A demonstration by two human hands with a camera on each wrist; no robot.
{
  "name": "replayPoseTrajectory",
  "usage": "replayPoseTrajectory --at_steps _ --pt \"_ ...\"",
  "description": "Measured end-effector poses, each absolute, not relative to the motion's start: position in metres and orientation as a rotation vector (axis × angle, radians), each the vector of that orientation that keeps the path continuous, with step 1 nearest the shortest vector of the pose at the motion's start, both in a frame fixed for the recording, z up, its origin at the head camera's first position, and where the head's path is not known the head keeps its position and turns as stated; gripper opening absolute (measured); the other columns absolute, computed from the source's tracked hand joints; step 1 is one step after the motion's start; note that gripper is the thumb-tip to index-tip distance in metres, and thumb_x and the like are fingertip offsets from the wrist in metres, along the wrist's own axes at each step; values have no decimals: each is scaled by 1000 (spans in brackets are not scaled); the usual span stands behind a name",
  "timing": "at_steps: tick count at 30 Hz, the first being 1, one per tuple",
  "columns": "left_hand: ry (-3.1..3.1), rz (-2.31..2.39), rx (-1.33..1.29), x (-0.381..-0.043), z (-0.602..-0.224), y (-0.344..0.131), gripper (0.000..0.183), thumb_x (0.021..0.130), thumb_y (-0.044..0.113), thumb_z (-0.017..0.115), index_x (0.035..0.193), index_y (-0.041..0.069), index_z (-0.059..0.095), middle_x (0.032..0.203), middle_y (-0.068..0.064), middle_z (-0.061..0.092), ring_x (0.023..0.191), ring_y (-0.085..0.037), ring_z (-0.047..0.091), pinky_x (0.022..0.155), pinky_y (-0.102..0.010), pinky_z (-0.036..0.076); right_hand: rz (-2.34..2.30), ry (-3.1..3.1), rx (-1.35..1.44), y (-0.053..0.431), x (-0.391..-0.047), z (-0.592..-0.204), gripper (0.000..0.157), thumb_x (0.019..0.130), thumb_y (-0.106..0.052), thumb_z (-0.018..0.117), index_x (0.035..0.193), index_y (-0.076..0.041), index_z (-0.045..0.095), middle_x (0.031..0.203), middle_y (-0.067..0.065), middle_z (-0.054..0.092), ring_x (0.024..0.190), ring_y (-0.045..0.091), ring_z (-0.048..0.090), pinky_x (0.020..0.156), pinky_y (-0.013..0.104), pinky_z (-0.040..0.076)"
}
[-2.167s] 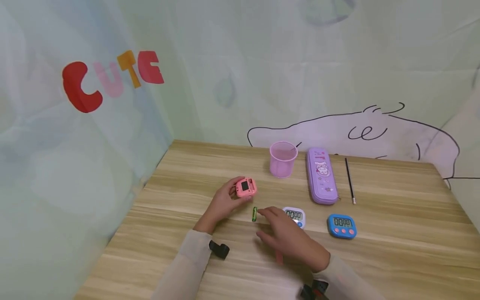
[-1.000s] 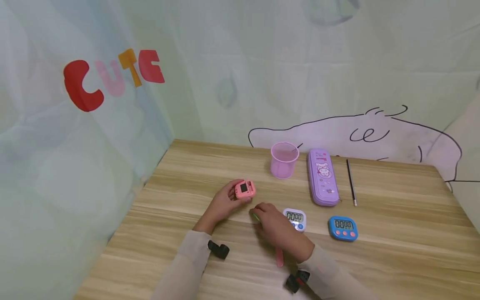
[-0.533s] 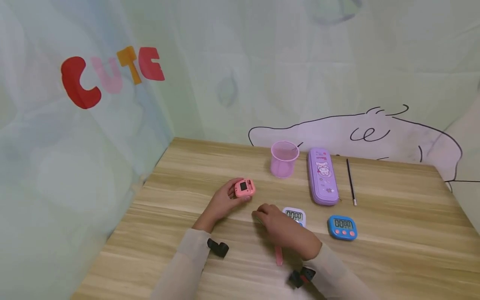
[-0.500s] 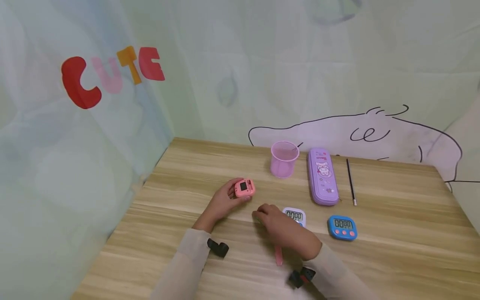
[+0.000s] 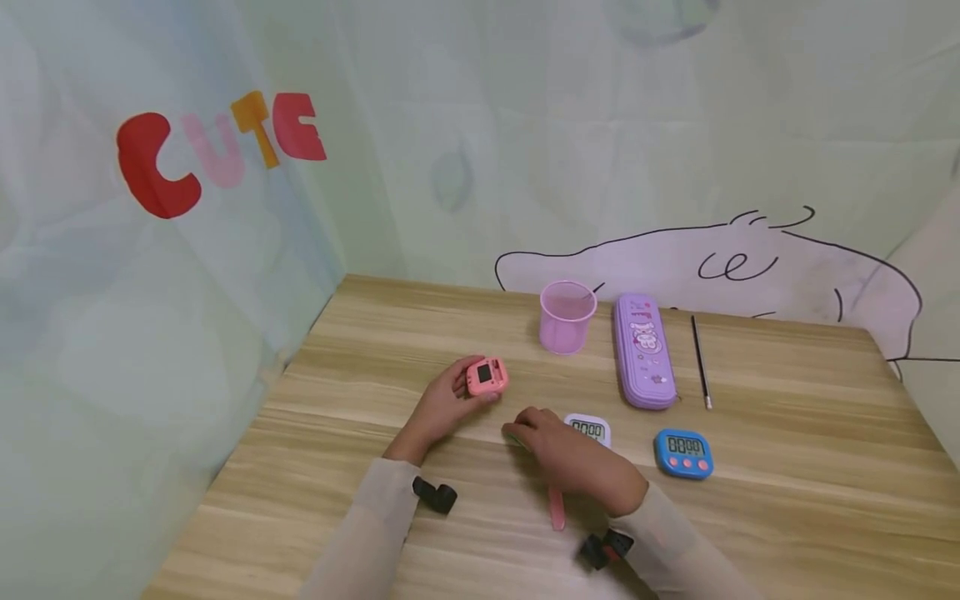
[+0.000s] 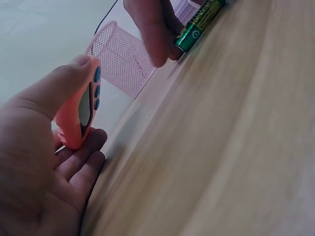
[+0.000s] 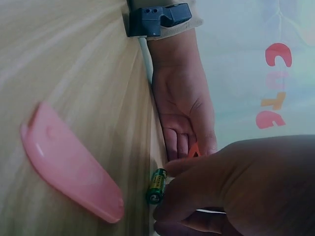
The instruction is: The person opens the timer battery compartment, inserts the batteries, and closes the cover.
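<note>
My left hand (image 5: 442, 408) grips a pink digital timer (image 5: 487, 377), thumb on one edge and fingers under the other. Its back, with a dark square and an uncovered slot, faces up in the head view; buttons and screen show on the timer (image 6: 86, 105) in the left wrist view. Low over the table, my right hand (image 5: 566, 454) pinches a small green battery (image 7: 156, 187) at its fingertips, mostly hidden from above. A pink battery cover (image 7: 71, 162) lies on the table under the right hand; only one end of the cover (image 5: 556, 508) shows from the head.
Right of the right hand are a white timer (image 5: 588, 428), partly covered by it, and a blue timer (image 5: 683, 454). Farther back stand a pink mesh cup (image 5: 566, 321), a purple pencil case (image 5: 645, 354) and a black pencil (image 5: 701, 362). Cloth backdrops rise behind and left.
From above the table, my right hand came left and down onto the battery and closed its fingers on it. Since then it has barely shifted. My left hand keeps holding the pink timer.
</note>
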State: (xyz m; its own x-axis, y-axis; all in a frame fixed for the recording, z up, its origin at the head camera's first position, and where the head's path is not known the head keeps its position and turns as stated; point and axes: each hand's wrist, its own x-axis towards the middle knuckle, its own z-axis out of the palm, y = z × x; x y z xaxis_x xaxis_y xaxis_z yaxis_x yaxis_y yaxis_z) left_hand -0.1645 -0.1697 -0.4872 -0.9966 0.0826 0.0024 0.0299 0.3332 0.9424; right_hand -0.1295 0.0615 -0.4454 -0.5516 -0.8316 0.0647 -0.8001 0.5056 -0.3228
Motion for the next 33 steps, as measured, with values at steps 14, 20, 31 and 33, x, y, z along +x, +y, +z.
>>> replayPoseTrajectory --at_steps 14,20,31,33 --pt "2681 1640 225 -166 -489 -165 75 77 45 81 140 22 49 136 3 53 125 -13 50 104 -32 43 -519 2679 -1406 66 -134 -446 28 88 2 65 115 -4 64 111 9 57 104 25 54 94 38 48" --pt "2641 1678 189 -166 -486 -165 77 76 44 82 141 20 49 137 2 53 125 -13 51 104 -31 42 -578 2649 -1374 69 -138 -442 32 83 -8 73 113 -1 63 106 9 58 99 24 56 88 38 50" --pt "2648 1684 218 -164 -483 -167 76 76 42 83 141 19 49 138 0 53 127 -16 50 105 -33 42 -667 2721 -1226 77 -140 -414 46 87 -18 70 129 -4 59 121 8 58 112 22 55 96 38 49" --pt "2674 1659 263 -164 -478 -164 75 77 40 83 141 18 49 137 1 54 126 -16 51 105 -33 43 -685 2760 -1206 80 -141 -411 46 88 -20 70 130 -6 58 122 7 58 113 21 55 96 38 49"
